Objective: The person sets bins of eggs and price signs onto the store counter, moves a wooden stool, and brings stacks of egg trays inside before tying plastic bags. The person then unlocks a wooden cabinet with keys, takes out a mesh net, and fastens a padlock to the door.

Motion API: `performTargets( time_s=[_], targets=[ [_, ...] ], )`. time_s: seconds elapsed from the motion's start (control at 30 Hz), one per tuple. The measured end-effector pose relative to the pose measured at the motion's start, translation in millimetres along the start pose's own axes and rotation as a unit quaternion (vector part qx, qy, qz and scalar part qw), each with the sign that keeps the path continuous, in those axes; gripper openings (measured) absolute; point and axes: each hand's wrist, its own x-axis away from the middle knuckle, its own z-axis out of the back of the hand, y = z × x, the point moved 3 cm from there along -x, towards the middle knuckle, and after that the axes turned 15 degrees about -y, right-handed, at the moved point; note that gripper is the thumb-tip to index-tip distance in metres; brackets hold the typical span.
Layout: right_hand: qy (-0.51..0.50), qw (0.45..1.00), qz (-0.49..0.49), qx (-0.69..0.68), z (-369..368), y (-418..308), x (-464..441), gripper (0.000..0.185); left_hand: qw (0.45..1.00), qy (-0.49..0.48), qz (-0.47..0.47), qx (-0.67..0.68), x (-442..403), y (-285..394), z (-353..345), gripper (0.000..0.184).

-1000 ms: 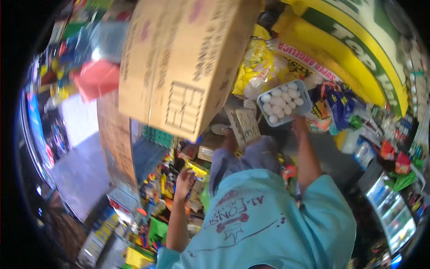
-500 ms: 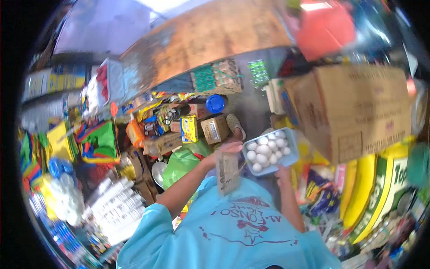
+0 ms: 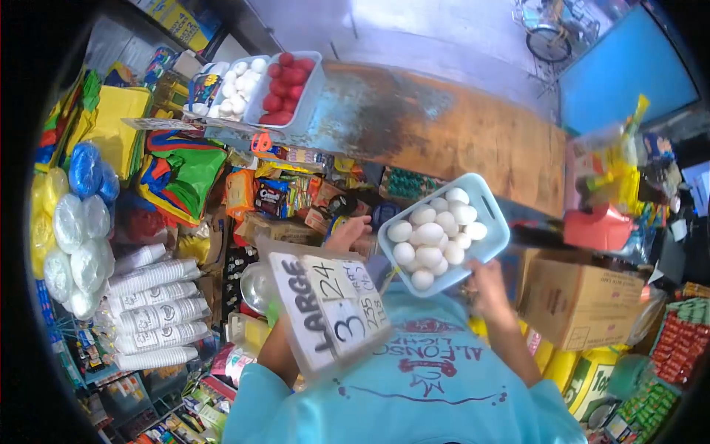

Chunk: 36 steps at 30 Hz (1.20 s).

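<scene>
Right hand (image 3: 491, 284) is gripping a pale-blue rectangular plastic tray (image 3: 497, 238) of white eggs (image 3: 429, 234) by its near edge, apparently carrying it, which calls for keeping level, while the left hand (image 3: 347, 234) is hovering unclenched nearby.

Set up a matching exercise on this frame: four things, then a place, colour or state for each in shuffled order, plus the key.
Column one:
1. egg tray
2. LARGE sign
3. cardboard box
4. cycle wheel

Column two:
a. beyond the wooden counter
b. light blue, held by the right hand
c. white with dark lettering
d. brown, toward the picture's right

Pairs: 1-b, 2-c, 3-d, 4-a
</scene>
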Motion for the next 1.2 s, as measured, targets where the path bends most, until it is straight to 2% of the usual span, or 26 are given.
performTargets(
  time_s=[0.07,0.13,0.17,0.27,0.33,0.37,0.4,0.43,0.5,0.53,0.57,0.6,0.63,0.67,0.7,0.73,0.9,0.93,0.97,1.03,1.1,1.13,1.2],
  targets=[
    [-0.006,0.998,-0.006,0.056,-34.3,-43.0,-12.9,0.007,0.993,-0.074,-0.010,0.091,14.8,12.9,-7.4,0.065],
    [-0.036,0.992,-0.003,0.117,-58.7,-79.3,-42.5,0.008,0.979,-0.113,-0.108,0.133,8.7,35.3,-14.5,0.064],
    [-0.059,0.986,0.006,0.153,-72.1,-95.4,-58.2,0.009,0.983,-0.054,-0.130,0.120,9.7,46.6,-20.4,0.064],
    [-0.131,0.961,0.026,0.241,-106.9,-140.6,-111.7,0.012,0.986,0.096,-0.129,0.043,-18.3,26.8,19.8,0.051],
    [-0.158,0.942,0.044,0.293,-128.9,-167.2,-157.9,0.015,0.974,0.150,-0.064,0.158,-36.7,52.8,36.6,0.040],
    [-0.174,0.938,0.052,0.295,-142.1,-177.4,-180.3,0.017,0.970,0.179,-0.101,0.134,-50.4,55.8,49.2,0.026],
    [-0.189,0.935,0.058,0.294,-152.7,-183.8,-198.8,0.019,0.964,0.224,-0.126,-0.068,-65.4,45.5,73.1,0.024],
    [-0.200,0.926,0.060,0.313,-161.0,-190.6,-218.5,0.018,0.916,0.261,-0.143,-0.269,-82.6,30.7,102.6,0.023],
    [-0.225,0.909,0.067,0.344,-178.8,-204.8,-255.6,0.017,0.957,0.208,-0.183,-0.087,-93.6,50.2,121.2,0.033],
    [-0.240,0.901,0.057,0.357,-188.2,-211.3,-268.8,0.018,0.911,0.265,-0.143,-0.282,-85.0,77.4,120.1,0.036],
    [-0.254,0.892,0.047,0.371,-196.4,-216.6,-280.3,0.018,0.825,0.308,-0.093,-0.464,-75.9,102.1,116.4,0.040],
    [-0.269,0.883,0.033,0.383,-200.2,-220.3,-293.1,0.019,0.704,0.335,-0.035,-0.625,-73.5,115.5,113.5,0.044],
    [-0.267,0.887,0.069,0.369,-204.2,-212.1,-316.4,0.019,0.654,0.368,-0.087,-0.655,-78.3,109.1,127.1,0.047],
    [-0.269,0.888,0.055,0.369,-203.2,-204.7,-338.9,0.020,0.831,0.348,-0.166,-0.400,-89.5,97.6,147.8,0.045],
    [-0.270,0.888,0.042,0.368,-207.1,-202.8,-351.6,0.021,0.922,0.294,-0.231,-0.104,-101.2,90.5,163.9,0.043],
    [-0.271,0.889,0.029,0.368,-212.2,-203.3,-355.2,0.022,0.916,0.210,-0.275,0.202,-113.1,81.4,174.3,0.040],
    [-0.274,0.882,0.019,0.383,-220.4,-209.0,-348.9,0.029,0.903,0.253,-0.286,0.196,-110.8,78.0,194.2,0.041],
    [-0.270,0.883,0.014,0.382,-221.6,-209.2,-348.7,0.030,0.916,0.281,-0.285,0.018,-115.6,71.0,205.3,0.041],
    [-0.276,0.884,0.016,0.377,-219.7,-206.9,-353.1,0.029,0.898,0.302,-0.276,-0.161,-125.7,53.3,227.2,0.042],
    [-0.288,0.885,0.024,0.366,-216.0,-201.8,-359.0,0.030,0.877,0.343,-0.252,-0.222,-109.7,73.0,221.5,0.042],
    [-0.263,0.891,0.045,0.367,-217.4,-205.0,-342.8,0.031,0.896,0.377,-0.234,0.014,-78.5,108.7,189.2,0.041],
    [-0.248,0.895,0.055,0.368,-219.1,-208.2,-334.2,0.033,0.888,0.382,-0.220,0.133,-69.4,118.1,178.3,0.041],
    [-0.232,0.885,0.121,0.385,-218.0,-192.0,-360.5,0.034,0.838,0.406,-0.308,0.197,-70.0,109.6,215.1,0.038]
  ],
)
